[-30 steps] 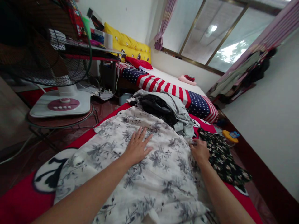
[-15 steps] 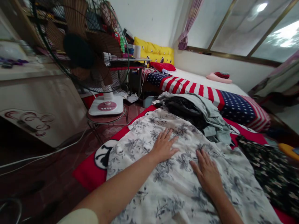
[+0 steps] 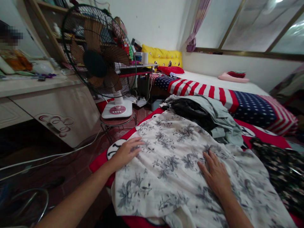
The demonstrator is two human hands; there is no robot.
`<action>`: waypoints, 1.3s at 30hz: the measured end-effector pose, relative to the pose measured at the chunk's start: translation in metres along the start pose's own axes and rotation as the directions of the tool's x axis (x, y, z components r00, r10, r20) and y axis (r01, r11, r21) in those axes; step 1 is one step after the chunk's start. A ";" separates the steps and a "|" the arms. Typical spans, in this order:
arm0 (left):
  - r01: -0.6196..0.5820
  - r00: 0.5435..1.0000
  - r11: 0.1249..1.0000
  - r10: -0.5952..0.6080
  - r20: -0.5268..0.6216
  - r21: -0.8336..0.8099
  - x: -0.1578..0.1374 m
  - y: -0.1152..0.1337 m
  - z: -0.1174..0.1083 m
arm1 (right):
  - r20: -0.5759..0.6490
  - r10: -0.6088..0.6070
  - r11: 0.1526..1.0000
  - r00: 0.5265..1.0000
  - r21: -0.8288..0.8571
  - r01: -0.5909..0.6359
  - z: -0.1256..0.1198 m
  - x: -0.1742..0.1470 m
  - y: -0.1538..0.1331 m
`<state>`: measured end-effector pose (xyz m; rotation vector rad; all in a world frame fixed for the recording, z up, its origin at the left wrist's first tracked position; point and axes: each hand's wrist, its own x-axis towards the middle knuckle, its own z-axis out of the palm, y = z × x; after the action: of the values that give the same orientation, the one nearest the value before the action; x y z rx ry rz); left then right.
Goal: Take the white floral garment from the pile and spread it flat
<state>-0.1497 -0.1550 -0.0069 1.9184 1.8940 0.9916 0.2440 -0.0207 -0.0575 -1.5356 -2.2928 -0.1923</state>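
White, thin fabric printed with grey flowers [image 3: 166, 139] lies spread over the red cover [image 3: 99, 160] in front of you, hiding most of it, with soft wrinkles running across the cloth. Your left hand [image 3: 128, 152] is open, palm down with the fingers loosely apart, at the fabric's edge along the left side of the red cover, just beside a round black-and-white motif [image 3: 115, 148]. Your right hand [image 3: 216, 172] is also open, laid on the fabric over the right part of the red cover, its fingers extended away from you. Near the closest edge of the red cover, a small flap [image 3: 181, 217] of cloth is turned up.

At the far end of the red cover, a light-grey garment [image 3: 225, 117] is heaped with a black garment [image 3: 192, 113]. On the right side of the red cover, a black floral garment [image 3: 282, 171] lies crumpled. Beyond the red cover is a bed with a stars-and-stripes spread [image 3: 204, 91]. To the left of the red cover, an electric fan [image 3: 95, 63] stands on a round stool [image 3: 116, 121]; farther left of it is a pale cabinet [image 3: 76, 104] with a scrolled decoration.
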 end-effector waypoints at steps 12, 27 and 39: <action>0.466 0.884 0.835 -0.426 -0.193 0.292 -0.056 -0.012 -0.027 | -0.005 -0.023 1.000 1.000 0.004 0.023 0.002 0.000 0.003; -0.016 0.995 0.987 0.001 0.098 0.161 -0.063 0.078 0.047 | -0.025 -0.046 0.997 0.999 0.056 0.048 0.000 -0.001 0.004; 0.192 0.980 0.980 -0.194 0.047 0.053 -0.050 0.045 0.012 | -0.038 -0.058 0.996 0.998 0.064 0.060 0.002 -0.002 0.007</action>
<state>-0.1030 -0.2042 -0.0011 1.7271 2.0450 0.8367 0.2504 -0.0187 -0.0608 -1.4224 -2.2944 -0.1583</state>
